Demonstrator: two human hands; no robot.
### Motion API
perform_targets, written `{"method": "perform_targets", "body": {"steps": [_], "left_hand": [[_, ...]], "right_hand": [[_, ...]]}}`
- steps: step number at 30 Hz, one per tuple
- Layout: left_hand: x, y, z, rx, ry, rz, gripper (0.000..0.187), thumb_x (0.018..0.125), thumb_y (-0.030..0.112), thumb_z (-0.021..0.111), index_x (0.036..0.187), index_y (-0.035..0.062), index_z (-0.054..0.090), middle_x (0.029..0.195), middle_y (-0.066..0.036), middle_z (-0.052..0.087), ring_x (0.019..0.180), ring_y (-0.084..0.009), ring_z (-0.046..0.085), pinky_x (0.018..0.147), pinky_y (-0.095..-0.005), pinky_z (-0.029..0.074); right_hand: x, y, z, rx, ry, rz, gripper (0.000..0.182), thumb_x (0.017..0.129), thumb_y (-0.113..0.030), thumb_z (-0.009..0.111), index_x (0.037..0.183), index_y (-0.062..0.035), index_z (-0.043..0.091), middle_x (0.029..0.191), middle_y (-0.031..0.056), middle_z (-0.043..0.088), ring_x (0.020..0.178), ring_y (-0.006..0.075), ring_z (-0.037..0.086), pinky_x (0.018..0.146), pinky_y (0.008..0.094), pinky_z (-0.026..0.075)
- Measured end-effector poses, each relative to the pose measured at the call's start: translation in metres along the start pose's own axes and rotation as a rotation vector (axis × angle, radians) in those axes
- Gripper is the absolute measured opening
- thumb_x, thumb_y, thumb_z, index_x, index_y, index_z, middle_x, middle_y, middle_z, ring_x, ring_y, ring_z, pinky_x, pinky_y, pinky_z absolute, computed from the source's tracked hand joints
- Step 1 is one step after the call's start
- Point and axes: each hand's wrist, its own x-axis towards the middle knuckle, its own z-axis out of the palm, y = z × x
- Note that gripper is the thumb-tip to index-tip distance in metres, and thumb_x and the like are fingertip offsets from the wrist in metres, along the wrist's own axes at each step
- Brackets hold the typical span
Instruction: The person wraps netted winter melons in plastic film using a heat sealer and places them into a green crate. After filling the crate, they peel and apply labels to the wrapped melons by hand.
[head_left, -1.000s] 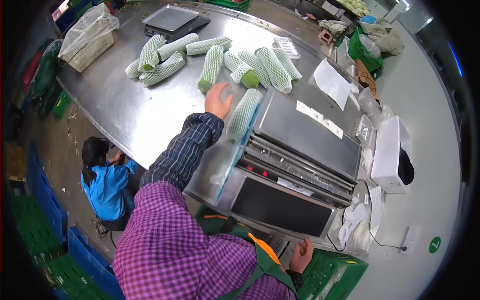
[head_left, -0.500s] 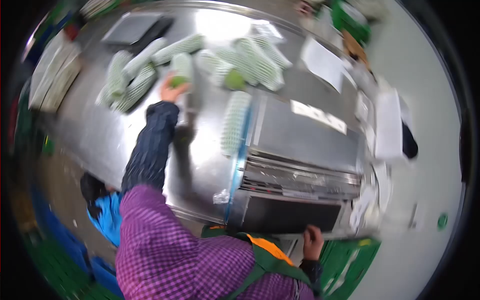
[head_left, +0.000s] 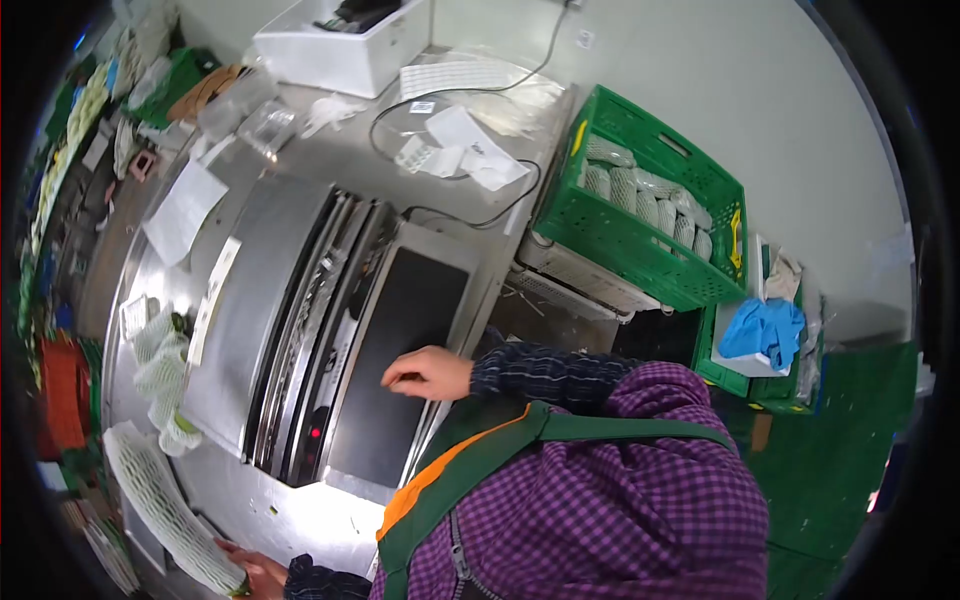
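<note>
A long pale-green vegetable in a white foam net sleeve (head_left: pixel 160 505) slants across the lower left, its exact kind hidden by the netting. My left hand (head_left: pixel 258 575) grips its near end, where a bit of green shows. My right hand (head_left: pixel 428 373) hovers over or rests on the edge of a black plate (head_left: pixel 400 330), fingers curled with nothing visible in them. That plate is the front of a steel wrapping machine (head_left: pixel 325 330) with slots and a small red light. More net-sleeved vegetables (head_left: pixel 160 370) lie on the steel table beyond it.
A green crate (head_left: pixel 640 240) with several net-wrapped items stands at the upper right. Near it lies blue cloth or gloves (head_left: pixel 762 330) on a white box. Papers (head_left: pixel 480 150), a black cable (head_left: pixel 460 215) and a white bin (head_left: pixel 345 45) occupy the table's far end. Another sheet (head_left: pixel 185 210) lies behind the machine.
My view has swung to the right, bringing the green crate into sight. My left hand has brought a net-sleeved vegetable nearer. My right hand has come over the machine's black plate.
</note>
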Motion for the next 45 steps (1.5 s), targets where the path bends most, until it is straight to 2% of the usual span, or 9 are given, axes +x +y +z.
{"method": "perform_targets", "body": {"steps": [3, 6, 12, 24, 26, 27, 30, 31, 45], "left_hand": [[-0.033, -0.107, 0.143, 0.759, 0.353, 0.294, 0.094, 0.079, 0.060, 0.055, 0.142, 0.0141, 0.001, 0.110, -0.041, 0.037, 0.079, -0.0460, 0.048, 0.061, -0.0539, 0.039], [0.026, 0.115, -0.055, 2.583, 0.647, 0.708, 0.106, 0.065, 0.004, 0.074, 0.145, 0.0062, 0.004, 0.149, -0.020, 0.013, 0.129, -0.0389, 0.030, 0.098, -0.0452, 0.040], [-0.005, 0.318, -0.147, 2.344, 0.970, 0.842, 0.074, 0.069, 0.021, 0.077, 0.131, 0.0082, 0.039, 0.133, -0.011, 0.041, 0.113, -0.0296, 0.047, 0.077, -0.0357, 0.051], [-0.083, 0.387, -0.128, 2.429, 1.504, 0.973, 0.070, 0.086, 0.033, 0.058, 0.140, 0.0055, 0.023, 0.132, -0.032, 0.035, 0.106, -0.0381, 0.056, 0.076, -0.0377, 0.059], [-0.055, 0.437, -0.201, 2.670, 1.943, 1.520, 0.063, 0.077, 0.049, 0.059, 0.110, -0.0036, 0.053, 0.076, -0.010, 0.062, 0.057, -0.0051, 0.059, 0.048, -0.0227, 0.053], [-0.064, 0.422, -0.170, 2.441, 1.747, 0.971, 0.070, 0.088, 0.040, 0.052, 0.140, 0.0049, 0.021, 0.128, -0.034, 0.040, 0.089, -0.0343, 0.064, 0.069, -0.0382, 0.059], [-0.062, 0.428, -0.175, 2.651, 1.945, 1.258, 0.076, 0.079, 0.054, 0.054, 0.127, -0.0033, 0.039, 0.106, -0.022, 0.059, 0.072, -0.0152, 0.064, 0.053, -0.0246, 0.055], [-0.062, 0.414, -0.157, 2.508, 1.988, 0.741, 0.079, 0.081, 0.053, 0.053, 0.135, 0.0005, 0.030, 0.116, -0.026, 0.052, 0.081, -0.0225, 0.064, 0.061, -0.0263, 0.057], [-0.075, 0.383, -0.186, 2.729, 1.469, 1.561, 0.065, 0.083, 0.034, 0.061, 0.135, 0.0055, 0.034, 0.120, -0.030, 0.047, 0.099, -0.0444, 0.057, 0.069, -0.0392, 0.061]], "right_hand": [[0.004, -0.016, -0.021, 0.343, -0.028, 0.115, 0.028, 0.088, -0.015, 0.058, 0.112, -0.0012, 0.056, 0.089, 0.0065, 0.064, 0.073, 0.0121, 0.061, 0.070, 0.0275, 0.049], [0.005, -0.015, -0.056, 0.781, -0.056, 0.043, 0.059, 0.086, -0.017, 0.062, 0.134, -0.0034, 0.032, 0.107, 0.0091, 0.055, 0.080, 0.0126, 0.059, 0.070, 0.0256, 0.050], [-0.009, -0.011, -0.163, 1.246, -0.001, -0.193, 0.107, 0.072, -0.047, 0.074, 0.146, -0.0128, 0.004, 0.135, 0.0117, 0.034, 0.114, 0.0196, 0.047, 0.082, 0.0304, 0.049], [-0.099, 0.047, -0.250, 1.237, 0.262, 0.011, 0.073, 0.083, -0.014, 0.066, 0.141, -0.0076, 0.023, 0.130, 0.0033, 0.045, 0.112, 0.0146, 0.049, 0.090, 0.0334, 0.045], [-0.104, 0.053, -0.257, 1.223, 0.284, -0.002, 0.070, 0.084, -0.015, 0.065, 0.140, -0.0076, 0.024, 0.128, 0.0037, 0.047, 0.110, 0.0142, 0.050, 0.089, 0.0330, 0.046], [-0.105, 0.054, -0.260, 1.213, 0.283, -0.007, 0.070, 0.084, -0.017, 0.065, 0.140, -0.0078, 0.024, 0.127, 0.0033, 0.047, 0.109, 0.0140, 0.051, 0.088, 0.0326, 0.046], [-0.107, 0.058, -0.265, 1.206, 0.271, -0.011, 0.071, 0.084, -0.020, 0.066, 0.140, -0.0081, 0.024, 0.126, 0.0030, 0.048, 0.106, 0.0136, 0.052, 0.086, 0.0316, 0.047], [-0.105, 0.059, -0.265, 1.208, 0.254, -0.009, 0.071, 0.084, -0.021, 0.066, 0.140, -0.0082, 0.024, 0.125, 0.0029, 0.048, 0.105, 0.0135, 0.053, 0.086, 0.0311, 0.047], [-0.057, 0.055, -0.229, 1.230, 0.059, 0.104, 0.071, 0.083, -0.022, 0.067, 0.140, -0.0126, 0.026, 0.128, 0.0032, 0.045, 0.111, 0.0148, 0.047, 0.085, 0.0330, 0.046]]}}
